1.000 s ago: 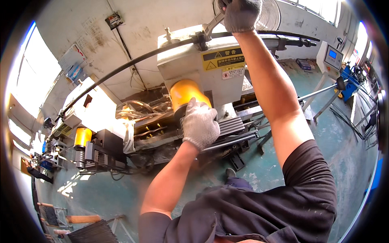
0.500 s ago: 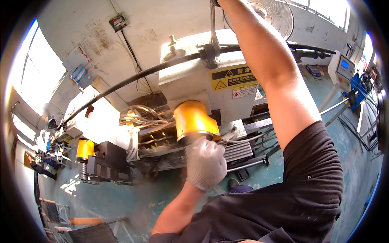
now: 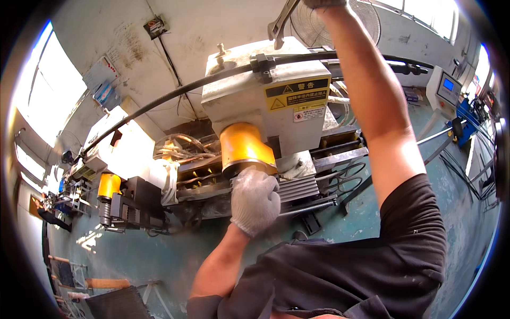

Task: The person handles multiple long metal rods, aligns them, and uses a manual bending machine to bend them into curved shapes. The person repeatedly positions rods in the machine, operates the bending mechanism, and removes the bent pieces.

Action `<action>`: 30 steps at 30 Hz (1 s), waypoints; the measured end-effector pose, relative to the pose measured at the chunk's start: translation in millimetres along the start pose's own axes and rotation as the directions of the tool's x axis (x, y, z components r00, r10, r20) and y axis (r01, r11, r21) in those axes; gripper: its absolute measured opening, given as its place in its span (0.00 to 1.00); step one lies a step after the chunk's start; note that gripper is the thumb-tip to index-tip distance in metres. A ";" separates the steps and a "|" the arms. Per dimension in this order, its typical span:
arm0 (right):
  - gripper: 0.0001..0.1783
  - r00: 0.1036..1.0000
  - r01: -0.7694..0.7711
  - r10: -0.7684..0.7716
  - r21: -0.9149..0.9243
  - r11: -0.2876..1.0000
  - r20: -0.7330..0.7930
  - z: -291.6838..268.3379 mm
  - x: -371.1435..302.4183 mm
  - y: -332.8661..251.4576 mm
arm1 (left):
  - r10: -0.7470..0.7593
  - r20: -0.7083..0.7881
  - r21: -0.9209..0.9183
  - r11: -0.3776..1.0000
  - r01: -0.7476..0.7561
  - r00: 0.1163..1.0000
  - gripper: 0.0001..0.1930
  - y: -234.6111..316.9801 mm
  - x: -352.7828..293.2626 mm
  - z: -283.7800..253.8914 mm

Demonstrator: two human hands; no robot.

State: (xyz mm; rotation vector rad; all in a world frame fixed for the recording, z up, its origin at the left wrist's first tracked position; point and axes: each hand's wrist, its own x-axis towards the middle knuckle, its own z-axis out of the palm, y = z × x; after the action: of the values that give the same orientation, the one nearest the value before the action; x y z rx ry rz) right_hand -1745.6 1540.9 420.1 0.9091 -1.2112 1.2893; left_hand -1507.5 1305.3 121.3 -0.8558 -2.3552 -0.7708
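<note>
My left hand (image 3: 255, 201), in a pale knitted glove, is closed just below the dark lower rim of a yellow cylindrical housing (image 3: 243, 144). Whatever its fingers grip there is hidden. Stretched up to the top edge, my gloved right hand (image 3: 325, 2) grips a metal wrench (image 3: 284, 21), and most of that hand is cut off. The wrench's jaws stand above a long dark rod (image 3: 212, 80), apart from the dark clamp block (image 3: 262, 65) on it. Behind the rod is the machine's pale box-shaped body (image 3: 239, 98), with yellow and black warning labels (image 3: 297, 93).
A second machine head with a yellow cylinder (image 3: 109, 185) and dark block (image 3: 144, 201) stands at left. Cables and hoses (image 3: 183, 146) lie behind the yellow housing. A large fan (image 3: 366, 24) is at the back, a control panel (image 3: 446, 90) at right. Green floor (image 3: 175, 266) lies below.
The wrench has come up off the clamp block as my right hand shifted right. My left hand stays closed under the yellow housing. The whole view has shifted slightly.
</note>
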 end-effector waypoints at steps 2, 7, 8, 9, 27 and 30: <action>0.03 0.988 0.156 -0.151 -0.136 0.978 0.043 19.1 -37.3 2.3 | -0.041 -0.003 0.044 0.998 0.041 0.999 0.04 -3.3 -13.8 -8.9; 0.05 0.982 0.020 -0.035 0.082 0.996 0.187 -12.1 -79.5 -30.1 | -0.009 0.020 -0.002 1.000 0.009 1.000 0.04 -4.3 -12.3 -7.5; 0.04 0.975 -0.079 0.019 0.264 0.961 0.220 -16.2 -85.6 -29.7 | -0.014 0.024 -0.030 0.999 0.015 1.000 0.03 -3.3 -12.2 -8.2; 0.03 0.965 -0.179 0.071 0.433 0.884 0.253 -19.7 -90.4 -29.6 | -0.019 0.027 -0.058 0.998 0.021 0.999 0.02 -1.5 -11.5 -9.5; 0.07 1.000 0.025 0.002 -0.827 0.562 0.031 18.6 -67.0 -40.3 | 0.097 -0.057 0.064 0.994 -0.094 0.994 0.02 -5.6 -34.4 -18.6; 0.09 0.952 -0.137 0.163 0.115 0.984 -0.258 -1.6 -10.9 14.9 | 0.112 -0.021 0.017 0.994 -0.112 0.993 0.03 7.7 -20.4 -12.1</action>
State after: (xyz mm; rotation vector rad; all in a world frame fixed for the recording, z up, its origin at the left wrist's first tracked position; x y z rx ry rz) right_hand -1758.8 1542.0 407.2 0.6932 -1.0273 1.5495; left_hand -1485.3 1294.1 119.7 -0.9597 -2.2698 -0.7112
